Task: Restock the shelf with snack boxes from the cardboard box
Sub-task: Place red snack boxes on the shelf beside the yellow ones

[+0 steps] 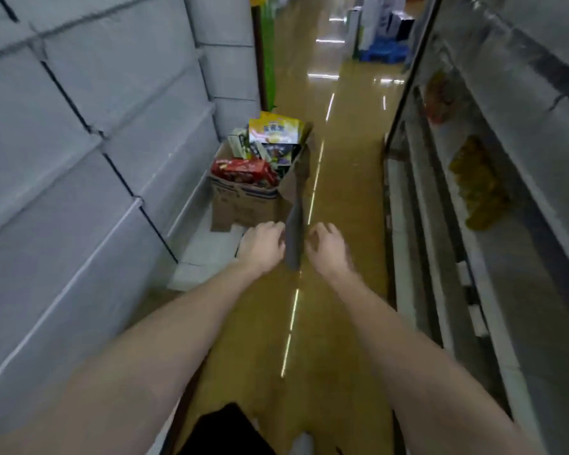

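Down the shop aisle your cardboard box point(243, 198) sits full, the shelf point(493, 198) sparse, so restocking looks barely begun: left hand point(262, 246) and right hand point(329, 247), fingers curled, flank its grey flap point(294, 234), grip unclear.

Dim, soft, motion-blurred frame; overhead lights glare in streaks on the glossy floor point(342, 224); wide-angle bending warps the shelves point(506, 159) at the edges.

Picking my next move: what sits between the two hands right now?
In the head view a long grey-brown flap, seemingly of the cardboard box, hangs between the left hand and the right hand. Blur hides whether either hand grips it.
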Demonstrator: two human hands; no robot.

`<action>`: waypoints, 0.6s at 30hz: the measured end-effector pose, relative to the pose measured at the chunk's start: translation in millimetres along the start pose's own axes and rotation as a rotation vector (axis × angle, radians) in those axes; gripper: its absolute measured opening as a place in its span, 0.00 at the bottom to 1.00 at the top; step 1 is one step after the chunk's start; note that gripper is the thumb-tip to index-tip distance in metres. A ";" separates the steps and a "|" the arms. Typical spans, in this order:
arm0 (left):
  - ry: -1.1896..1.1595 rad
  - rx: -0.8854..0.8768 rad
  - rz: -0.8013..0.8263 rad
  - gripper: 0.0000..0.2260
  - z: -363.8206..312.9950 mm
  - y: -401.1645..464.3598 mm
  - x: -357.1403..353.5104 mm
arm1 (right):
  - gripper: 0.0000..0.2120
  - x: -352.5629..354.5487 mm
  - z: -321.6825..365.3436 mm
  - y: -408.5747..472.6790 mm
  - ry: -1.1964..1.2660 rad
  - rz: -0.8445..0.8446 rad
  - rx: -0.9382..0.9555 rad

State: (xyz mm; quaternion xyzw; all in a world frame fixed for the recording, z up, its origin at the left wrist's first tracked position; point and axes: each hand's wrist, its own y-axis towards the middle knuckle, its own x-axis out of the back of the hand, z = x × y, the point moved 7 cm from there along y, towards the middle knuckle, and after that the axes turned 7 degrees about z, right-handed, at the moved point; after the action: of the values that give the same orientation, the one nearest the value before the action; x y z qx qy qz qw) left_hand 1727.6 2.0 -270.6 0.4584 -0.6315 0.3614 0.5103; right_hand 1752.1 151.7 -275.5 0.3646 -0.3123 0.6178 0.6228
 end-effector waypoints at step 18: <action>-0.126 0.174 0.000 0.08 250.2 235.0 2.7 | 0.14 -138.4 80.7 317.0 -0.183 0.245 0.105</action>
State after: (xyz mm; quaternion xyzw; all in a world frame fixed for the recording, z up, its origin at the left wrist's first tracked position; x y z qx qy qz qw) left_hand 1426.4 -154.9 -319.7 0.5228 -0.6287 0.3851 0.4279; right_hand 1435.2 -0.3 -326.5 0.4105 -0.3772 0.6687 0.4921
